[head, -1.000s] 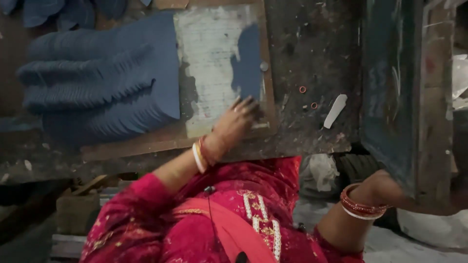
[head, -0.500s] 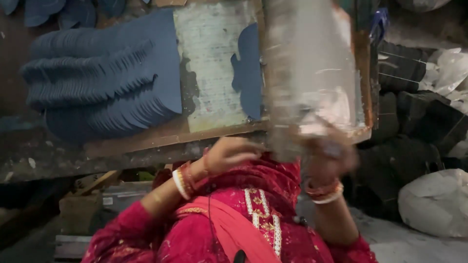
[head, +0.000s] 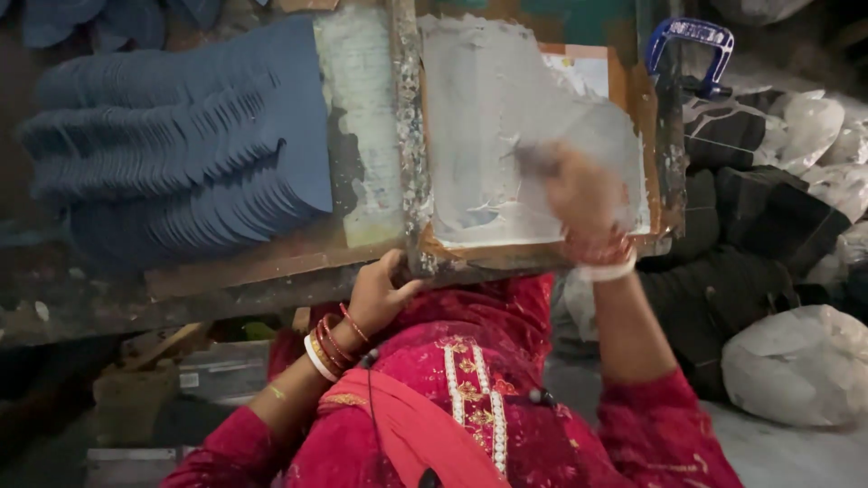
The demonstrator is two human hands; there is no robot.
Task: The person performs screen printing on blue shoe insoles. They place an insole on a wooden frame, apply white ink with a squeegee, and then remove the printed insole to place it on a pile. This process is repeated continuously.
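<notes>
A worn, paint-stained bench is running across the view, carrying everything else. On its left part a large fanned stack of blue cut-out pieces is lying in overlapping rows. To the right, a framed printing screen with a grey-white coated mesh is lying flat on the bench, just beside the blue stack. Beyond the bench on the right, pale stuffed sacks are sitting on the floor. A blue clamp is gripping the far right corner of the frame. The left hand is resting at the near edge of the frame, fingers curled around it. The right hand is lying on the mesh, blurred, fingers closed on a dark tool whose shape I cannot make out.
</notes>
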